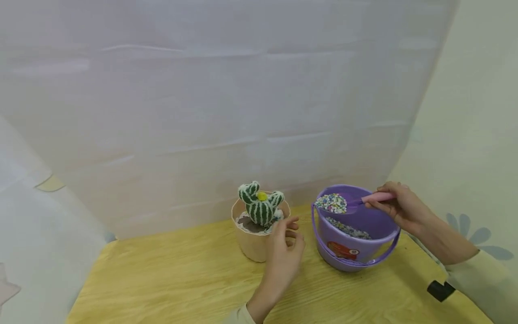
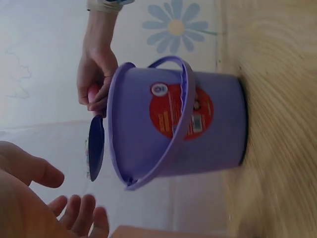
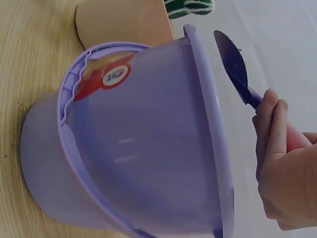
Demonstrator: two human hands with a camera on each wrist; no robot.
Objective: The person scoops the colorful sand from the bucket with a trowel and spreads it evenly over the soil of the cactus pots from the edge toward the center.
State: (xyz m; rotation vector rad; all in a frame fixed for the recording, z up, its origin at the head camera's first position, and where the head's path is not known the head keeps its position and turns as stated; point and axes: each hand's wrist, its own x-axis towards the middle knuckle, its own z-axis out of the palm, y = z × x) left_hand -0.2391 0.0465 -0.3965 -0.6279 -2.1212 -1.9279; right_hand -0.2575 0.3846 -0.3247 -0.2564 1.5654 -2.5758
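Pink-handled scoop [image 1: 356, 203] heaped with colorful pebbles [image 1: 332, 203], up above purple bucket [image 1: 369, 250]. Right hand [image 1: 398, 208] grips handle. Looks like scooping's done, carrying stage now; next move prob needs blade kept level. Left hand [image 1: 283, 254] loose, nothing in it, near peach pot [image 1: 248, 245] with knitted cactus [image 1: 260, 212].

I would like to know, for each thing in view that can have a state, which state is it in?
Bucket: upright, open-topped, partly filled with pebbles
Bucket handle: folded down
Scoop: loaded with pebbles, held above the bucket
Pot: upright, open-topped
Cactus: upright in the pot
Left hand: relaxed, holding nothing
Right hand: gripping the scoop
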